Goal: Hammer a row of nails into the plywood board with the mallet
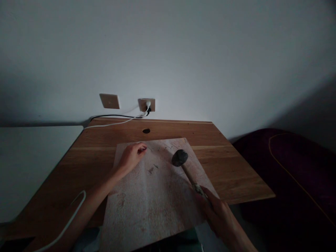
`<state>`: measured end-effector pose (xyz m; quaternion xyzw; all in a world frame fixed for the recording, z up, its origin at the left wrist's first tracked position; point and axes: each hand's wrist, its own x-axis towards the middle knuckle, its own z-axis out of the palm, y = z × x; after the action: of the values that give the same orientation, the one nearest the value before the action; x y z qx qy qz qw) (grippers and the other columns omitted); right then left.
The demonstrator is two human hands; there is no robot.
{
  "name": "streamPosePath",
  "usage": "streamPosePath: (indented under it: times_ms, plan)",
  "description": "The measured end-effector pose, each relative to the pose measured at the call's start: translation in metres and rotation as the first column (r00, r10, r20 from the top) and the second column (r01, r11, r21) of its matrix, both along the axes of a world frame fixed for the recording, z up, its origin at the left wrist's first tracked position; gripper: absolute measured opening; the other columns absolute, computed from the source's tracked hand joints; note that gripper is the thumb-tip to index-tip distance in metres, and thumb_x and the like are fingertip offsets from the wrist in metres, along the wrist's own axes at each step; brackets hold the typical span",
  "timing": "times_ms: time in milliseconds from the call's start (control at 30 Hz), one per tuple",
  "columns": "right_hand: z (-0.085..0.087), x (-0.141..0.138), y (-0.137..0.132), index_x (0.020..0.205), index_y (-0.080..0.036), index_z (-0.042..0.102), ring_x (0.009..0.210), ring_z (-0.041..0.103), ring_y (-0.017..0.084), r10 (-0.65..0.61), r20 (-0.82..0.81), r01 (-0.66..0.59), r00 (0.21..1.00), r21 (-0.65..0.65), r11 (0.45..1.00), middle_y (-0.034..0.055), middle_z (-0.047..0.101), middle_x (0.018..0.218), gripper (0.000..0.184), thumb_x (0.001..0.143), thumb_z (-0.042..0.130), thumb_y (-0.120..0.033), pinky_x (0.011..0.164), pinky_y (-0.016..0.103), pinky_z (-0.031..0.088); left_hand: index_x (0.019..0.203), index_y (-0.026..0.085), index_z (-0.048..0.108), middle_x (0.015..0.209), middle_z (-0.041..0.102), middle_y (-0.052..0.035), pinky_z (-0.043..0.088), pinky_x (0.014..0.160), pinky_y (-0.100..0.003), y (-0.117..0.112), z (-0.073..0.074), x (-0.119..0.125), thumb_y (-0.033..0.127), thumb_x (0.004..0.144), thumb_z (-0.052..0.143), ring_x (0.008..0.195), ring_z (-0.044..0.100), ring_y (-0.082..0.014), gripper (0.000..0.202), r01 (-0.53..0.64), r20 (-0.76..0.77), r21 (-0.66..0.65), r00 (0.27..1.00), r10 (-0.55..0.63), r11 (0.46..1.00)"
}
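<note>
A pale, worn board (154,196) lies on a wooden desk (231,175) and overhangs its near edge. My right hand (217,213) is closed around the wooden handle of a hammer (180,158), whose dark head hovers just above the board's far right part. My left hand (132,155) rests near the board's far left corner, fingers pinched together on something too small to make out, possibly a nail. A row of small nails (164,148) shows along the board's far edge. Two small dark marks or nails (153,168) lie between the hands.
A white cable (73,213) runs across the desk's left side to a wall socket (147,104). A blank wall plate (109,101) is beside the socket. A white surface (31,157) adjoins the desk on the left. A dark maroon seat (288,175) stands to the right.
</note>
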<state>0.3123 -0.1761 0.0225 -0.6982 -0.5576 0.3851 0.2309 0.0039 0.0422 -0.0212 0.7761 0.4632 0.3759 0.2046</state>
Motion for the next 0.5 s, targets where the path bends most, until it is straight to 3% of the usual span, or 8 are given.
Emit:
streamPosePath:
  times_ms: [133, 233, 333, 500]
  plan:
    - [0.009, -0.018, 0.013, 0.131, -0.016, 0.067, 0.053, 0.062, 0.017, 0.027, 0.009, -0.028, 1.0, 0.063, 0.998, -0.0029, 0.061, 0.057, 0.063, 0.102, 0.042, -0.067, 0.052, 0.024, 0.047, 0.089, 0.021, 0.071, 0.085, 0.078, -0.0008, 0.057, 0.074, -0.028, 0.001, 0.001, 0.001, 0.007, 0.084, 0.07, 0.077, 0.075, -0.018, 0.014, 0.003, 0.018, -0.017, 1.0, -0.002, 1.0]
    - [0.022, -0.044, 0.03, 0.135, -0.016, 0.06, 0.041, 0.05, 0.013, 0.058, -0.095, -0.055, 0.994, 0.031, 0.998, -0.0082, 0.051, 0.052, 0.062, 0.103, 0.041, -0.065, 0.04, 0.021, 0.037, 0.103, 0.021, 0.07, 0.087, 0.079, -0.0009, 0.057, 0.073, -0.028, 0.0, 0.002, 0.002, 0.005, 0.082, 0.071, 0.077, 0.075, -0.018, 0.026, -0.022, 0.04, -0.064, 0.999, 0.025, 0.998]
    - [0.03, -0.069, 0.05, 0.134, -0.015, 0.06, 0.04, 0.048, 0.012, 0.104, -0.156, -0.096, 0.982, 0.058, 0.994, -0.0087, 0.05, 0.052, 0.059, 0.104, 0.041, -0.063, 0.037, 0.021, 0.034, 0.114, 0.021, 0.067, 0.09, 0.079, -0.0016, 0.057, 0.073, -0.029, -0.001, 0.002, 0.002, 0.006, 0.081, 0.071, 0.077, 0.075, -0.0185, 0.036, -0.057, 0.043, -0.089, 0.997, 0.061, 0.994]
    - [0.021, -0.093, 0.072, 0.127, -0.016, 0.064, 0.045, 0.055, 0.015, 0.172, 0.012, -0.171, 0.985, 0.199, 0.965, -0.0052, 0.054, 0.053, 0.051, 0.106, 0.04, -0.055, 0.045, 0.025, 0.036, 0.12, 0.019, 0.065, 0.09, 0.079, -0.0029, 0.057, 0.071, -0.03, -0.002, 0.0, 0.001, 0.007, 0.081, 0.07, 0.077, 0.074, -0.0196, 0.041, -0.066, 0.049, -0.092, 0.996, 0.07, 0.994]
